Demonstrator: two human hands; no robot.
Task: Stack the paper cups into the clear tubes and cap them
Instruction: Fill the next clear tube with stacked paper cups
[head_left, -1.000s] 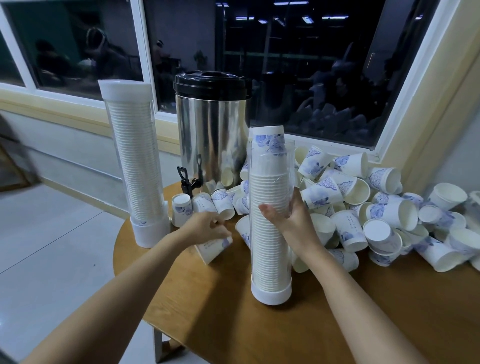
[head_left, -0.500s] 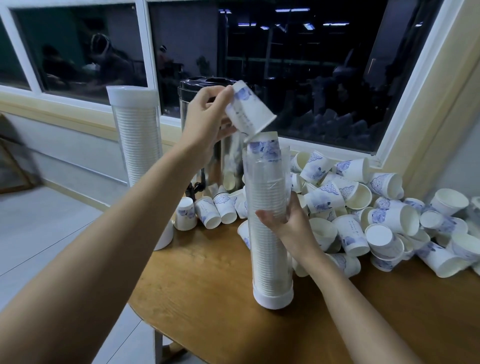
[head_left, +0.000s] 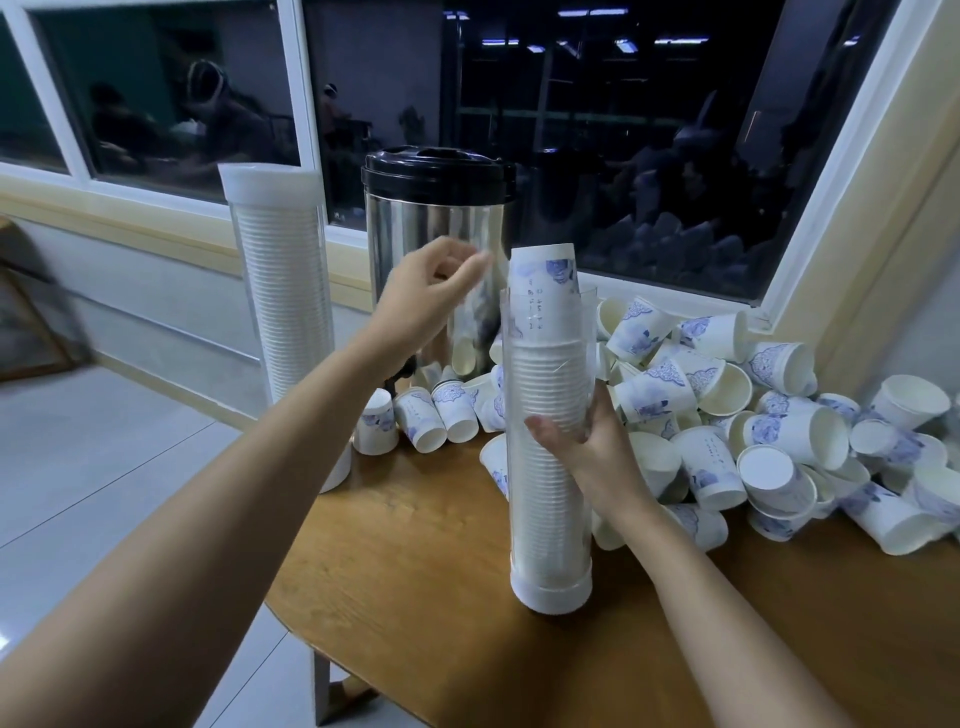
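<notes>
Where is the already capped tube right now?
In the head view, the capped tube stands at the left edge of the table, left of the steel urn.

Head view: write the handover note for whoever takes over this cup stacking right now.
Left hand: empty, fingers loosely curled, beside the stack's top.
Right hand: grips the uncapped clear plastic tube at mid-height, upright on the brown wooden table.
Done: the white-capped clear tube at far left is full; the held tube is nearly full, its top blue-patterned white paper cup poking above the rim.
Left: seat that cup, cap the tube; pile of loose paper cups lies at right.
</notes>
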